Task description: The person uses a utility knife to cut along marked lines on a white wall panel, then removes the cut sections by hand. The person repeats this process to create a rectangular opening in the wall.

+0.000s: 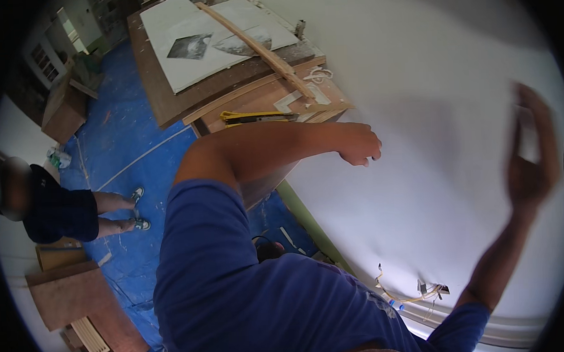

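Note:
My left hand point(360, 145) is closed, its fingers curled in front of the white wall point(433, 188). What it holds, if anything, is hidden. Nearest to it stands a wooden bench or cabinet top point(213, 122), on which a yellow and black utility knife point(259, 117) lies beside my forearm. My right hand point(532, 149) is raised at the far right by the wall, slightly blurred. Its thumb and fingers are apart, with nothing visible between them.
Wooden strips point(257, 45) lie across a white board point(182, 61) on the bench. Loose wires point(425, 292) poke from a wall opening low down. Blue sheeting point(121, 95) covers the floor. Another person point(63, 204) stands at left, near brown panels point(80, 304).

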A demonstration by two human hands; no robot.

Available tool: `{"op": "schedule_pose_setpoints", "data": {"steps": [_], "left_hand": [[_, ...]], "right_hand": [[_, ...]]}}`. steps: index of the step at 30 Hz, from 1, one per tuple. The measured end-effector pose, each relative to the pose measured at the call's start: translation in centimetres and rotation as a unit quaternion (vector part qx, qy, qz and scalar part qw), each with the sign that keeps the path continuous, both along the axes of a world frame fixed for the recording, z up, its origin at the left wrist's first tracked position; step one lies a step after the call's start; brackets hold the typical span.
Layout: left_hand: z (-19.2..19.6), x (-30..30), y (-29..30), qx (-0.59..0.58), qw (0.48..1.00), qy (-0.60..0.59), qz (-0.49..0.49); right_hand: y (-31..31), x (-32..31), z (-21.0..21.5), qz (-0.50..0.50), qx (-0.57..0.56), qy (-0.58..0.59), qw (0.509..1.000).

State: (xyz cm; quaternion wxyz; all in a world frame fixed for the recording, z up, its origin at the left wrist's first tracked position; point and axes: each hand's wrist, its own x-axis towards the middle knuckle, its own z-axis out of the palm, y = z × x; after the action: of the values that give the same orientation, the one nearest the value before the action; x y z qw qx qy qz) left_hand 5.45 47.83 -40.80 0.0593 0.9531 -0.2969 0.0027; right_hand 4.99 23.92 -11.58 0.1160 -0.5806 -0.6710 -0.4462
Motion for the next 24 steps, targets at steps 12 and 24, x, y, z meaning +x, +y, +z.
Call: {"op": "schedule_pose_setpoints", "data": {"steps": [12, 24], "left_hand": [[-0.5, -0.5, -2.2, 0.023, 0.999, 0.018, -0.043], [1.8, -2.2, -2.3, -0.090, 0.985, -0.127, -0.075]], "right_hand": [[26.0, -5.7, -20.2, 0.032, -0.405, 0.216, 0.888], [23.6, -7.1, -15.0, 0.148, -0.227, 0.371, 0.888]]}}
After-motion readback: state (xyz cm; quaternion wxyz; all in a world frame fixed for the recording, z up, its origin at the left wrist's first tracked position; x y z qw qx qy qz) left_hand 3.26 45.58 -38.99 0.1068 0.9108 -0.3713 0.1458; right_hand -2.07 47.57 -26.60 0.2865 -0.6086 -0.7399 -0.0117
